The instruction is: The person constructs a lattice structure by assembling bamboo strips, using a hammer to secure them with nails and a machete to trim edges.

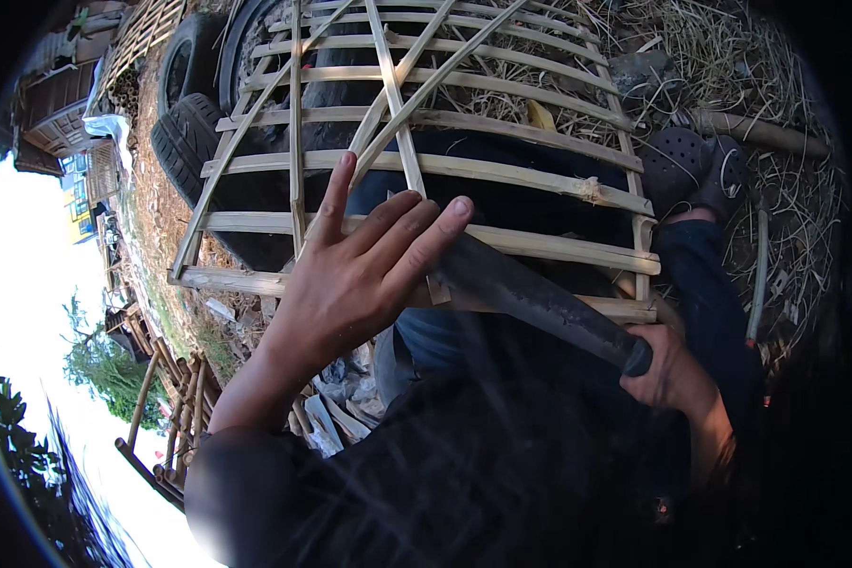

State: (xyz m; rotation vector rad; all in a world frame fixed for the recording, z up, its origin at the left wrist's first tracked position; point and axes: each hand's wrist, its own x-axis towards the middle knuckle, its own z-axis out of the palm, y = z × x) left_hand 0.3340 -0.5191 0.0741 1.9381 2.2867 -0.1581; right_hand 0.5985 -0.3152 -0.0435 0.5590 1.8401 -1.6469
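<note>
A lattice frame of split bamboo slats [521, 168] lies across my legs, with long cross slats and several diagonal strips. My left hand [364, 251] rests over the near part of the lattice, where a diagonal strip [395, 90] runs under it. Its outer fingers are stretched apart, while the middle ones bend toward the strip. My right hand [670, 367], low on the right, is closed around the grip end of a machete [549, 305]. The dark, worn blade slants up-left across the frame's near edge. Its far end reaches close under my left fingers, partly hidden there.
Old tyres [194, 137] stand at the upper left. Dark clogs [696, 166] are on my feet at the right, among straw and shavings [786, 246]. A rock [644, 74] and a pole [762, 131] lie beyond. Bamboo poles [185, 407] are stacked on the left.
</note>
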